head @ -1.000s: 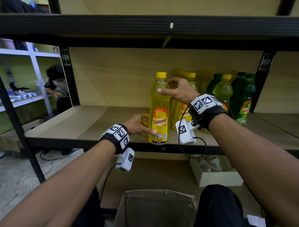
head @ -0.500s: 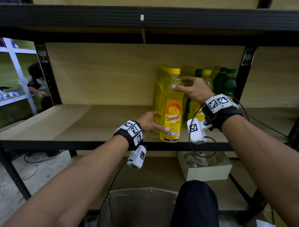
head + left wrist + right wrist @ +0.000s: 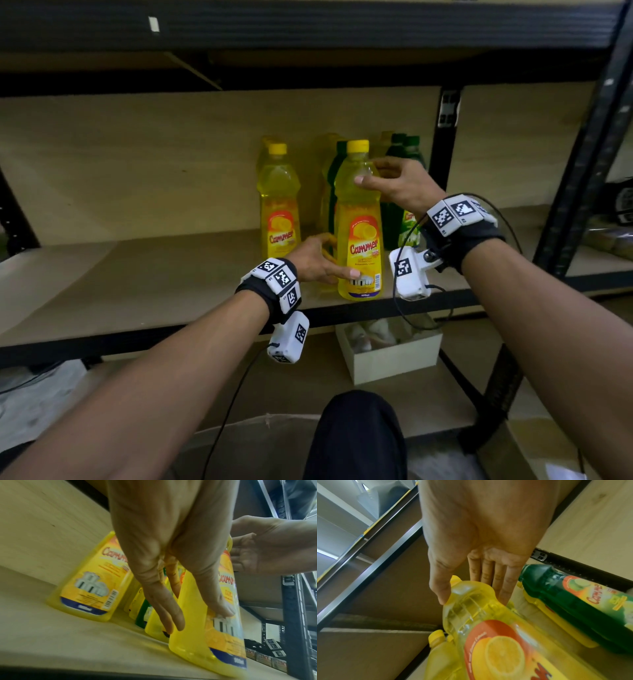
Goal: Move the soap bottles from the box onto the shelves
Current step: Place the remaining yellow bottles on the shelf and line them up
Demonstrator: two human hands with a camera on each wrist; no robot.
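A yellow soap bottle (image 3: 358, 219) with a yellow cap stands upright near the front edge of the wooden shelf (image 3: 137, 284). My left hand (image 3: 329, 265) grips its base, thumb on the front label and fingers round the left side. In the left wrist view the left hand (image 3: 197, 618) pinches the yellow bottle (image 3: 205, 635). My right hand (image 3: 371, 171) holds the shoulder below the cap; the right wrist view shows the right hand (image 3: 472, 597) with thumb and fingers either side of the bottle (image 3: 496, 642). The cardboard box (image 3: 260, 428) lies low between my arms.
Another yellow bottle (image 3: 279, 202) stands just left of the held one. Green bottles (image 3: 400, 212) and more yellow ones stand behind it, up to the black upright post (image 3: 445, 154). A white box (image 3: 390, 356) sits on the lower shelf. My knee (image 3: 356, 435) is below.
Both hands have carried the yellow bottle to the right along the shelf, past the leftmost yellow bottle and in front of the green ones. The head view has panned right.
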